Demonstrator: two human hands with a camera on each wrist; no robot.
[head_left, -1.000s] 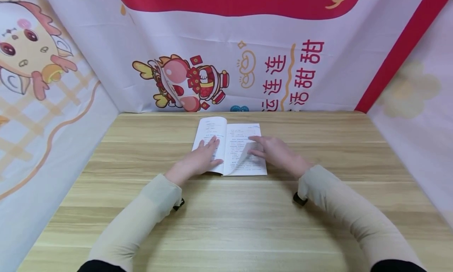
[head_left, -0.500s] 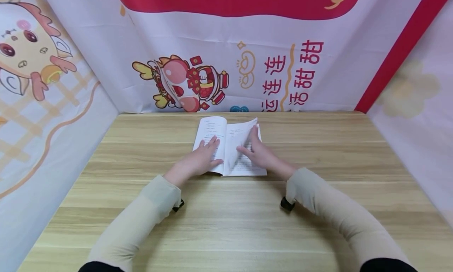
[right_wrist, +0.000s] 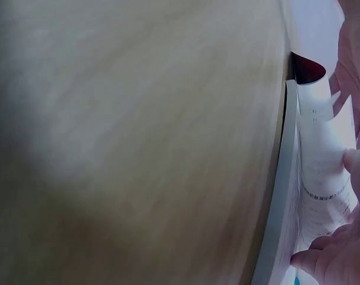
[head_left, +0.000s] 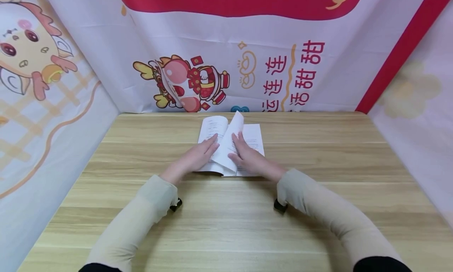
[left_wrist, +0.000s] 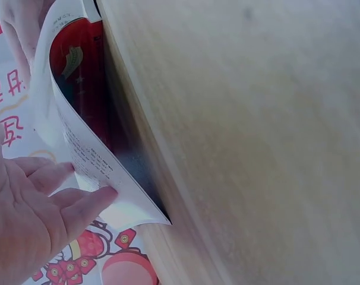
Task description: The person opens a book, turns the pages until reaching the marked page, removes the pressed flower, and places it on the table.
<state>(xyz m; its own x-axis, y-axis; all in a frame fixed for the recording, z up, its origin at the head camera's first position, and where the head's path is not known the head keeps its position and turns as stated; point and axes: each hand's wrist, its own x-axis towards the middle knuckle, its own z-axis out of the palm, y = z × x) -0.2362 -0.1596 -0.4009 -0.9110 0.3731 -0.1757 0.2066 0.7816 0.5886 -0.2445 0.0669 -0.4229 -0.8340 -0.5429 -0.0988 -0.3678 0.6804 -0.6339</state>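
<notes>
An open paperback book with printed white pages lies toward the far side of the table. One loose page stands lifted over the middle, curving toward the left half. My left hand rests on the left half, fingers extended, its fingertips overlapping the lifted page's edge. My right hand lies against the right side of that page with fingers extended. In the left wrist view, the book's left side bows up, showing a red cover beneath. The right wrist view shows the book's thick page edge beside the right thumb.
The book lies on a wood-grain table. Behind it hangs a white and red printed cloth with cartoon figures, close to the table's far edge. Printed cloths also flank the left and right sides.
My right hand has moved left from the right page, carrying a page up and across the book's middle. My left hand stays on the left half, shifted slightly left.
</notes>
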